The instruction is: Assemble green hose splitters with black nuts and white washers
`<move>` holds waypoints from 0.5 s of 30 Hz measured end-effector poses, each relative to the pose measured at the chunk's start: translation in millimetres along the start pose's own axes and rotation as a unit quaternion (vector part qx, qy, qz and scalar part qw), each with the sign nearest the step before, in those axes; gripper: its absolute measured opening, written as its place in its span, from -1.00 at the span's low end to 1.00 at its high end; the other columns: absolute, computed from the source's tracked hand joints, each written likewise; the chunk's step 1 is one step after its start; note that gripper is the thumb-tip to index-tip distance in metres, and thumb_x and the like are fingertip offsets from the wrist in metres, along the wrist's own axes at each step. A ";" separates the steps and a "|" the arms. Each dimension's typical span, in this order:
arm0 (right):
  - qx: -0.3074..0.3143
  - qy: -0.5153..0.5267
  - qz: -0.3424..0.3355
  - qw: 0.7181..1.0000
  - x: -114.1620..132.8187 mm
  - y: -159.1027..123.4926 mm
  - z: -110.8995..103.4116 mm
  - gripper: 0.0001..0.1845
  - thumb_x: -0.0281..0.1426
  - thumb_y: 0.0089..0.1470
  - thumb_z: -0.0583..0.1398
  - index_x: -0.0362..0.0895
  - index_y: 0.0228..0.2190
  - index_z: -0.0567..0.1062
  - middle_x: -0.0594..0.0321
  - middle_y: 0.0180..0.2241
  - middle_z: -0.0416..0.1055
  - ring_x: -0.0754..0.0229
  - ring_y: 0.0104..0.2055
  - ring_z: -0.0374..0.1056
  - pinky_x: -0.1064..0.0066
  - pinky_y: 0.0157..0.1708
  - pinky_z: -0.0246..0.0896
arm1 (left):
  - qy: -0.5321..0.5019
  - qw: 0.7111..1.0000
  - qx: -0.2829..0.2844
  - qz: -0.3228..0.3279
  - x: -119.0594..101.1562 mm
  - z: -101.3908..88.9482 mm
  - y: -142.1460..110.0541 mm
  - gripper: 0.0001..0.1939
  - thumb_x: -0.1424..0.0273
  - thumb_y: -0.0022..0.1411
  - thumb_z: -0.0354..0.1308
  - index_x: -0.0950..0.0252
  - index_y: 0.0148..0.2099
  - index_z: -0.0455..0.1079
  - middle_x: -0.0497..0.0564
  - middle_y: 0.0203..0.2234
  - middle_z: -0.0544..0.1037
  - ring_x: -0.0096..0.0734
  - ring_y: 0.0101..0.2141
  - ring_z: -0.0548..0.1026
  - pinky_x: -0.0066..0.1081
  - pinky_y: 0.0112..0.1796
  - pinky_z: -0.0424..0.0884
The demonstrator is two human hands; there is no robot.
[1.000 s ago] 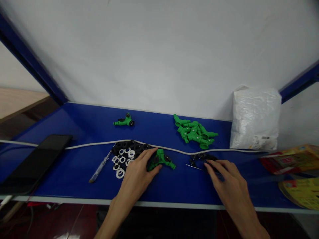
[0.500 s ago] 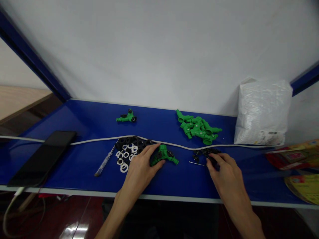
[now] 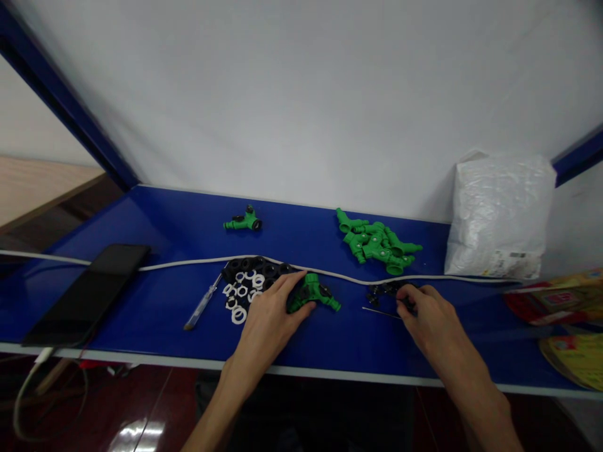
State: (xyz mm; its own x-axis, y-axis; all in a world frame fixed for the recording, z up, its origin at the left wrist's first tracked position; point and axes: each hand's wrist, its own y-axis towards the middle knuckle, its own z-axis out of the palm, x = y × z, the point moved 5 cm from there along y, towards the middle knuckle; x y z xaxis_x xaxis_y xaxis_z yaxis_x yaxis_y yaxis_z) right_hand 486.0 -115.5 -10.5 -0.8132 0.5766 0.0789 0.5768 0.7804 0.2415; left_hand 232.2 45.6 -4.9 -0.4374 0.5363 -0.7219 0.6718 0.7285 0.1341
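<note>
My left hand is closed around a green Y-shaped hose connector with black levers, resting on the blue table. My right hand has thumb and fingers pinched together beside a pile of small black parts. What lies between those fingertips is dark and partly hidden. Under this hand runs a thin metal shaft, its far end out of sight. White rings and black ring-shaped caps lie heaped next to my left hand.
Several green connectors are piled behind a white cable crossing the table. Another connector with black levers lies back left. A clear-handled screwdriver and black phone are at left, a white plastic-wrapped package at right.
My right hand has shifted slightly right, and its fingers are drawn in more tightly at the black parts. More of the metal shaft shows. My left hand keeps its hold on the connector.
</note>
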 end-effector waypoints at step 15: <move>0.044 -0.022 -0.018 0.999 6.1 2.8 -5.3 -0.89 -0.55 0.12 0.19 -0.13 -0.37 0.50 0.13 -0.33 0.36 0.03 -0.32 0.41 0.27 -0.31 0.30 | -0.025 1.000 -0.009 0.002 -1.1 -0.9 -0.7 -0.46 0.37 0.27 0.31 0.12 0.27 0.35 -0.02 0.17 0.53 -0.16 0.09 0.56 -0.15 0.14 0.45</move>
State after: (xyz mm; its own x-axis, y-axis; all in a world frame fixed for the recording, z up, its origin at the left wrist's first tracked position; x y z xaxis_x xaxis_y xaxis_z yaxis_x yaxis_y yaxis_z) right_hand 482.3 -111.1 -4.2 -0.8307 0.5560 0.0280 0.5529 0.8183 0.1567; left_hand 231.6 44.9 -3.6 -0.4046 0.5176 -0.7539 0.6624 0.7343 0.1486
